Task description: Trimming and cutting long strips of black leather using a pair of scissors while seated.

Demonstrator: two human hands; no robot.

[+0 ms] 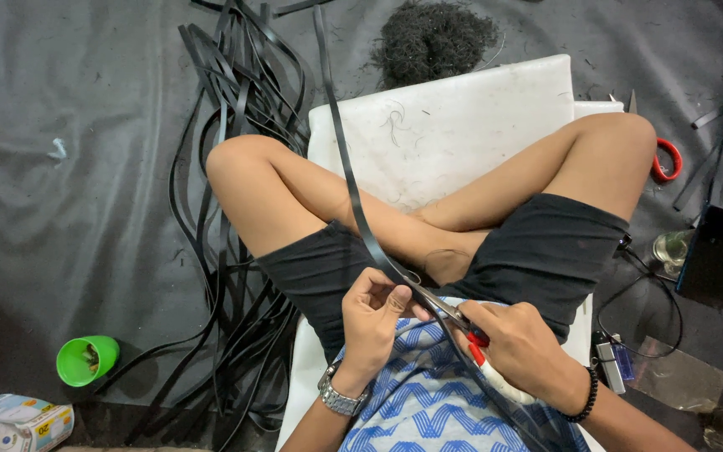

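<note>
I'm pinching the black strip [353, 197] with my left hand [374, 322], fingers narrowed on it to keep it taut at the blades. My right hand [525, 347] is gripping red-handled scissors [453, 318], cutting there. Beyond my knees, the strip is running across the white cushion [462, 125] toward the shavings pile [433, 38].

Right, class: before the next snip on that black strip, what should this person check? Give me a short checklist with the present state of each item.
1. Left hand pinches the black strip close to the cut: ok.
2. Right hand grips the red-handled scissors: ok.
3. Blades meet the strip: ok, they touch it beside the left fingertips.
4. Left fingertips clear of the blades: cannot tell, they sit very near.
5. Strip runs free up across the white cushion: ok.
6. Loose strips on the floor away from the cut: ok.
</note>
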